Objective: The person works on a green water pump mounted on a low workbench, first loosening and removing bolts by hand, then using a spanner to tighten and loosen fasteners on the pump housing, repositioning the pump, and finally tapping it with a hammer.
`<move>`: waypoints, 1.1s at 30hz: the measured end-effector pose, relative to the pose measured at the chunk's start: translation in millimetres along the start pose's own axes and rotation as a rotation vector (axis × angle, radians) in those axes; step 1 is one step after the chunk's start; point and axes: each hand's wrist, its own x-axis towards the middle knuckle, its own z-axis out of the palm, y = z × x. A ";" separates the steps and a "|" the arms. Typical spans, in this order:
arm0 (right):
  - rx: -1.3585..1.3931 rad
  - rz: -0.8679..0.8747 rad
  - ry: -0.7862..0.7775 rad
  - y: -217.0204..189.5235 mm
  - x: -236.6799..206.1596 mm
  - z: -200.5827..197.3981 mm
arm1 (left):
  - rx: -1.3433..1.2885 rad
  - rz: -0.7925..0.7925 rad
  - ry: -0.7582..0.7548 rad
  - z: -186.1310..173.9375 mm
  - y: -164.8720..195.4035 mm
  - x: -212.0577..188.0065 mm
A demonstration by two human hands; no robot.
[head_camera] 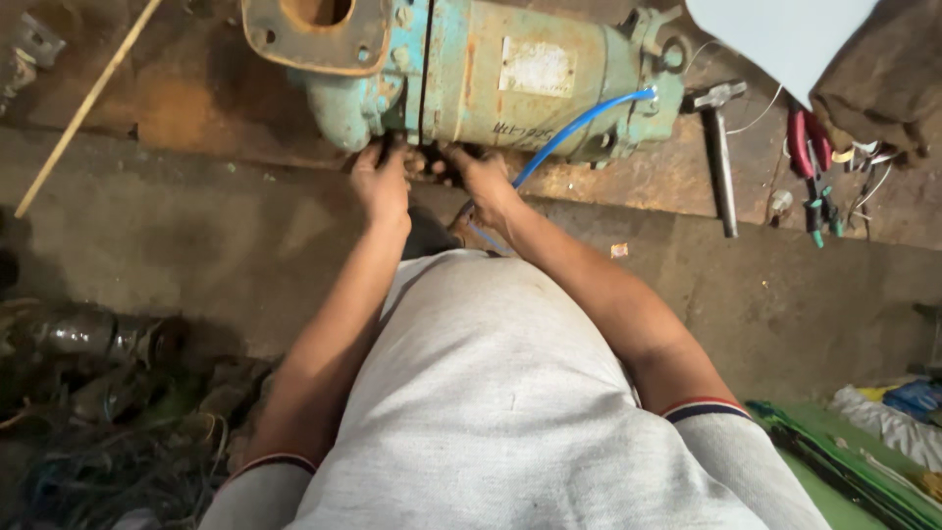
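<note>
From the head camera I look down on a pump [471,79], a teal cast-metal unit streaked with rust, lying on its side on a stained floor [196,236] at the top of the frame, with both of my hands at its lower edge. The left hand [381,182] has its fingers curled up under the body just beside the joint between the flanged end and the motor housing; the right hand [483,177] sits close by, fingers bent against the same underside. Both are partly closed on the metal (whether they grip a bolt or only the casing, I cannot tell, since the fingertips are in shadow). I judge the pump heavy and rigid, with rough, flaking paint that gives good friction but may hide sharp edges; the square flange [316,34] and the lifting eye [672,54] at the far end look like the firmest places to take hold, while the thin blue hose [579,126] running across the housing is soft and no place to pull. To the right, well apart from the hands, a hammer [719,147] lies on the floor, with red-handled pliers [807,147] beyond it among loose wires. A thin stick [88,103] slants across the upper left, and a tangle of scrap [108,393] fills the lower left corner
</note>
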 end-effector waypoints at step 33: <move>-0.007 0.091 0.040 21.3 -6.6 -6.2 | -0.205 -0.462 -0.118 -29.6 -4.2 7.6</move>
